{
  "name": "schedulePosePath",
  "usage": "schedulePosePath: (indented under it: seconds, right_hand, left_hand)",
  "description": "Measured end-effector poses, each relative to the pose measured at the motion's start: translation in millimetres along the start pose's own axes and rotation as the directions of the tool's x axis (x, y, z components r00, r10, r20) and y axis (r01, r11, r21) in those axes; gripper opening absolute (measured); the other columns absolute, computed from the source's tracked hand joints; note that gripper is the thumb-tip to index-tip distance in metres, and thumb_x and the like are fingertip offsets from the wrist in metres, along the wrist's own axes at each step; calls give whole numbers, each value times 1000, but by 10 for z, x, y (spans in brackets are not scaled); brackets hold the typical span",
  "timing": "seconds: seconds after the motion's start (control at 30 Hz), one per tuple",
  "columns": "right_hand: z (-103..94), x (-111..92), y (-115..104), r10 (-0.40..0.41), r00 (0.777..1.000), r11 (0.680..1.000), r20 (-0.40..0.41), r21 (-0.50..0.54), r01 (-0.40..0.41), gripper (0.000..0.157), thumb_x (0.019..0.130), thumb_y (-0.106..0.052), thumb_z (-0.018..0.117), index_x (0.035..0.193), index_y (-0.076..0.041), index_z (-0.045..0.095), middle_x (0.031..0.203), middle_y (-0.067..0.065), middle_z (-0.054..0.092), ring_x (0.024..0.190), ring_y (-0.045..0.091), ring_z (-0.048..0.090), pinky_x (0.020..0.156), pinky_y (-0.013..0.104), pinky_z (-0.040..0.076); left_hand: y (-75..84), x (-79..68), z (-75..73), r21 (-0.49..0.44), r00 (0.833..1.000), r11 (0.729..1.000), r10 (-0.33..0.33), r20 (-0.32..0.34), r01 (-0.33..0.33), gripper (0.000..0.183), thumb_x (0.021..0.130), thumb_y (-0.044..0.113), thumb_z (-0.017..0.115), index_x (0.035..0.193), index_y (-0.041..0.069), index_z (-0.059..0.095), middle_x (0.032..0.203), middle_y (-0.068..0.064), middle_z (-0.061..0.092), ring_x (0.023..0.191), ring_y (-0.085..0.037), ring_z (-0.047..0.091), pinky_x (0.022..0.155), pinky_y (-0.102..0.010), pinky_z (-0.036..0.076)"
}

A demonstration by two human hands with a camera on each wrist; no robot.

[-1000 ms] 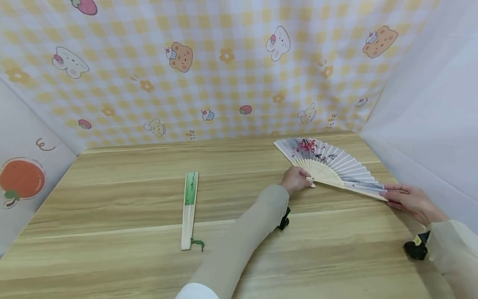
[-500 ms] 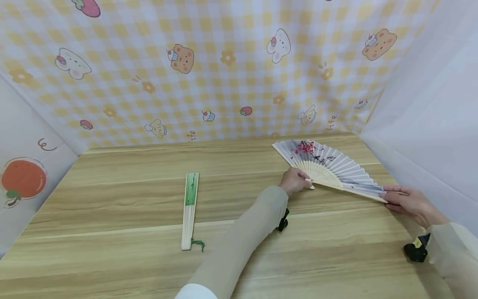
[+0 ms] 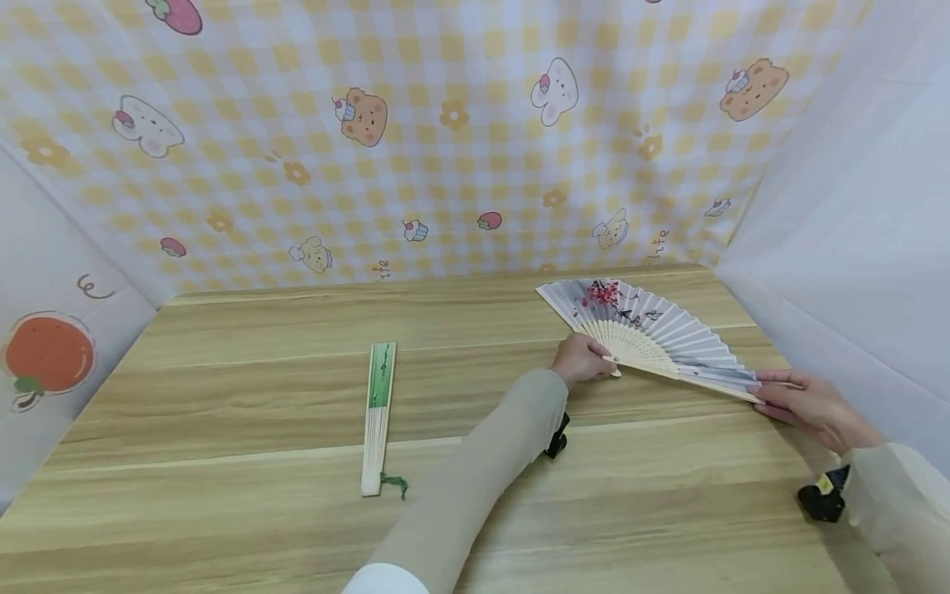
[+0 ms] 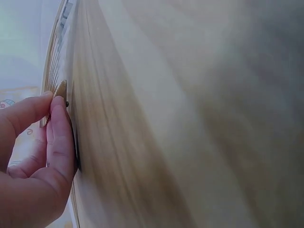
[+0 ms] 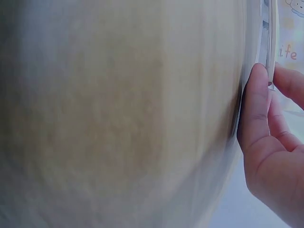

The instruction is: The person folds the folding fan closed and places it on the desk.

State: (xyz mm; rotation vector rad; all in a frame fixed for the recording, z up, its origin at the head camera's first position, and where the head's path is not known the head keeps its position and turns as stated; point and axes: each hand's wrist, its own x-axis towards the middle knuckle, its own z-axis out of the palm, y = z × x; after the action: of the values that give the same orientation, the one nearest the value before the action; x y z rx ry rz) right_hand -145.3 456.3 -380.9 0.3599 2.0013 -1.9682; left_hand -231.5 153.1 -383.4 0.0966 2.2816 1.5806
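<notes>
one spread blossom-print fan (image 3: pixel 644 323) has shifted slightly leftward, left hand (image 3: pixel 579 360) pinching its pivot end, right hand (image 3: pixel 815 410) its outer rib; one folded green fan (image 3: pixel 379 396) lies apart.

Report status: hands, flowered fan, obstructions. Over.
Left hand pinches flowered fan near its pivot; right hand pinches its outer end. Flowered fan spread open. Nothing visibly in the way; green fan lies folded, apart.

The left wrist view crops the left hand (image 4: pixel 35 178) and fan (image 4: pixel 53 66).
</notes>
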Motion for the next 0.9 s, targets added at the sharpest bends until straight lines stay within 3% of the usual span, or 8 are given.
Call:
schedulePosePath:
  seconds: [0.37,0.5,0.6,0.7,0.77,0.9]
  right_hand:
    - [62,13,-3,-1,1000,1000,12,-10,2,15,85,-6,61,88,-20,56,86,-9,57,78,5,60,72,21,52]
    - [90,17,-14,11,1000,998,-2,-55,-12,17,86,-7,60,98,-11,50,87,-8,55,78,5,60,73,21,52]
    - [121,23,-22,12,1000,990,-6,-142,-13,42,88,-9,58,121,5,37,90,-10,53,79,3,59,74,21,52]
    - [156,26,-25,6,1000,970,3,-243,-5,67,90,-13,55,132,18,14,94,-9,49,81,1,58,75,21,51]
    - [180,25,-27,6,1000,962,7,-272,-4,73,90,-14,54,132,21,6,95,-8,47,81,1,58,76,21,51]
    - [218,25,-29,4,1000,959,16,-285,1,73,90,-13,54,132,21,6,95,-7,48,81,1,58,76,22,51]
  left_hand:
    - [-5,-26,-48,-112,998,992,-55,33,58,9,72,-9,68,79,-6,63,63,-8,60,51,-13,57,52,-18,52]
    - [-8,-37,-73,-108,997,992,-67,36,70,9,73,-9,68,79,-6,63,65,-7,59,53,-14,59,52,-18,52]
    - [-14,-48,-96,-112,996,990,-77,47,81,10,73,-9,68,80,-6,62,66,-6,57,52,-13,58,52,-18,52]
    - [-25,-60,-121,-112,996,990,-78,53,83,10,73,-9,68,80,-5,62,67,-6,57,52,-13,58,52,-19,52]
    - [-28,-74,-141,-112,996,990,-78,52,84,10,73,-9,68,81,-6,62,67,-6,57,52,-13,58,52,-19,52]
    - [-33,-94,-179,-105,996,991,-73,53,79,11,73,-9,67,81,-6,61,67,-6,57,53,-14,59,53,-19,52]
